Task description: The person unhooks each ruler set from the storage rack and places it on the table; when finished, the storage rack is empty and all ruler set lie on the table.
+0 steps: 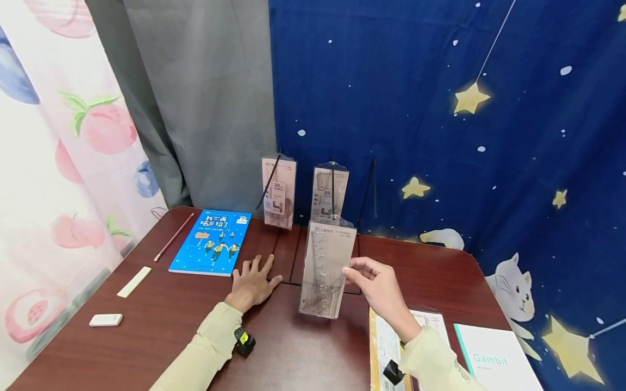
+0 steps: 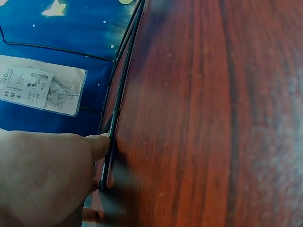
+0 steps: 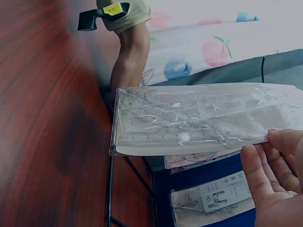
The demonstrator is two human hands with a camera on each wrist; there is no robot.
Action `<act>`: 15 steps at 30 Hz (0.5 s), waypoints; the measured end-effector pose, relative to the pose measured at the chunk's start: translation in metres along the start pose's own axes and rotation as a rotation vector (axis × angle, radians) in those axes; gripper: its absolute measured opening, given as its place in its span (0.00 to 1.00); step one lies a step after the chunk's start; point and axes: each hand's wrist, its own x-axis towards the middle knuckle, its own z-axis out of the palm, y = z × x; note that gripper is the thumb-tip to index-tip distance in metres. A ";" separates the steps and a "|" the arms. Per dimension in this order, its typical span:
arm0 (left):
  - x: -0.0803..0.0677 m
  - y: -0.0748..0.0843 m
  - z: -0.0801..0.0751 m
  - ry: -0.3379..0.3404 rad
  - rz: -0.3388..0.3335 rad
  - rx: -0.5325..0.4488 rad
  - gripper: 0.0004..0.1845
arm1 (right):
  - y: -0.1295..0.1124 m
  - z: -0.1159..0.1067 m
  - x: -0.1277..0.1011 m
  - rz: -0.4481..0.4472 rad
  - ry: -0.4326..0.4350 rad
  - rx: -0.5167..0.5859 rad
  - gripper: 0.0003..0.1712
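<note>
My right hand (image 1: 364, 271) pinches a clear packet of rulers (image 1: 326, 269) by its right edge and holds it upright above the dark red table (image 1: 171, 320). In the right wrist view the ruler packet (image 3: 189, 120) lies across the frame, with my fingertips (image 3: 284, 142) on its edge. My left hand (image 1: 251, 282) rests flat on the table with fingers spread, touching the base of a black wire rack (image 1: 286, 255). Two more ruler packets (image 1: 279, 191) (image 1: 330, 193) hang on that rack. In the left wrist view my thumb (image 2: 97, 144) presses against the rack's wire (image 2: 118, 101).
A blue book (image 1: 212, 241) lies left of the rack, with a pink pencil (image 1: 173, 237), a cream strip (image 1: 134, 282) and a white eraser (image 1: 105, 320) further left. A white Gambit booklet (image 1: 496, 358) and a printed sheet (image 1: 391, 347) lie at the front right. Curtains hang behind.
</note>
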 end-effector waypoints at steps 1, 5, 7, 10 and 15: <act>0.000 0.000 0.000 -0.002 0.001 0.001 0.37 | 0.000 -0.001 -0.002 0.002 -0.003 0.003 0.12; 0.000 0.000 0.000 -0.004 0.002 0.005 0.38 | 0.002 -0.003 -0.011 0.011 -0.017 0.010 0.12; 0.000 0.000 0.000 -0.003 0.002 0.006 0.37 | 0.005 -0.004 -0.016 0.015 -0.024 0.009 0.12; 0.000 0.000 -0.001 0.001 0.002 0.007 0.38 | 0.008 -0.006 -0.024 0.025 -0.033 0.016 0.12; 0.000 0.000 -0.001 -0.001 0.005 0.005 0.37 | 0.015 -0.010 -0.039 0.079 -0.029 0.007 0.12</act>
